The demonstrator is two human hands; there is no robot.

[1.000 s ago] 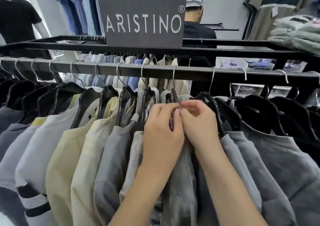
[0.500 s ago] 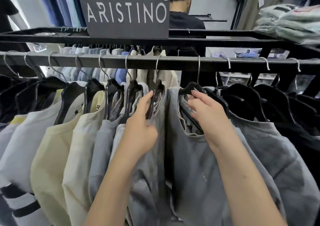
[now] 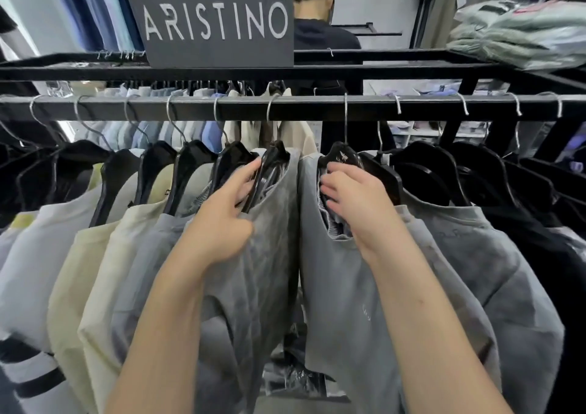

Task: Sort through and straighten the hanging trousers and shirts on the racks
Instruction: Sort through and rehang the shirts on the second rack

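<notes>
A black rail carries several shirts on black hangers. My left hand grips the neck of a grey shirt and its hanger, fingers curled behind the collar. My right hand has its fingers tucked inside the collar of another grey shirt, just under its black hanger. A narrow gap separates the two grey shirts. Pale yellow shirts and white shirts hang to the left, dark grey shirts and black ones to the right.
A dark ARISTINO sign stands on the rack's top shelf. Folded green garments lie on that shelf at the right. A person in a cap and black top stands behind the rack. More shirts hang on the far side.
My hands, together at one hanger a second ago, have moved apart. The left pushed a grey shirt leftward and the right holds the neighbouring one, opening a gap between them.
</notes>
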